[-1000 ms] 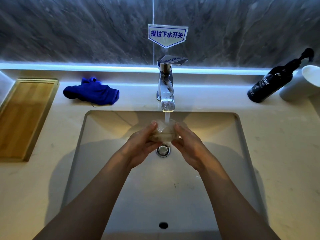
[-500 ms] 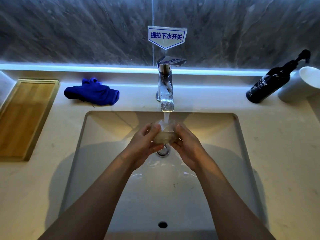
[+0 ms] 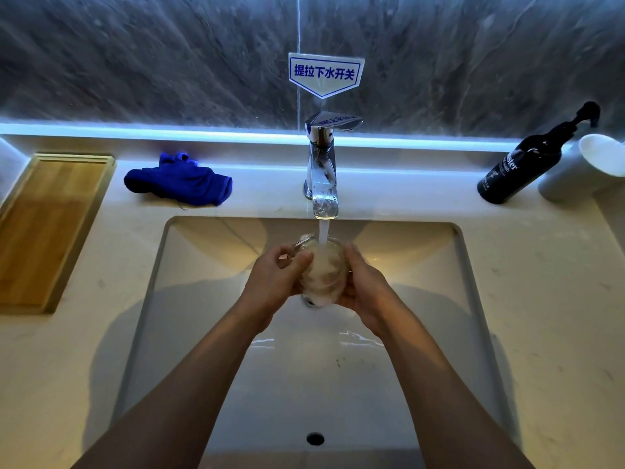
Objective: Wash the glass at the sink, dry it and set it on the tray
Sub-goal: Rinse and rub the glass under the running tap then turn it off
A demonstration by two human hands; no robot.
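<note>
A clear glass [image 3: 323,269] sits between both my hands over the white sink [image 3: 209,333], under the running stream from the chrome faucet [image 3: 323,167]. Water pours into its mouth and froths inside. My left hand [image 3: 275,282] grips its left side, thumb across the rim. Cupped around the glass's right side and base is my right hand [image 3: 367,292]. The drain is mostly hidden behind the glass. A wooden tray [image 3: 47,228] lies on the counter at far left. A crumpled blue cloth [image 3: 181,182] rests behind the sink, left of the faucet.
A dark pump bottle [image 3: 521,167] and a white cup [image 3: 581,170] stand at the back right of the counter. A blue-lettered sign [image 3: 325,74] hangs on the dark stone wall above the faucet. An overflow hole [image 3: 315,438] marks the sink's near wall.
Both hands have turned the glass so its mouth faces up under the stream, and it now holds more frothing water. Water has spread on the basin floor.
</note>
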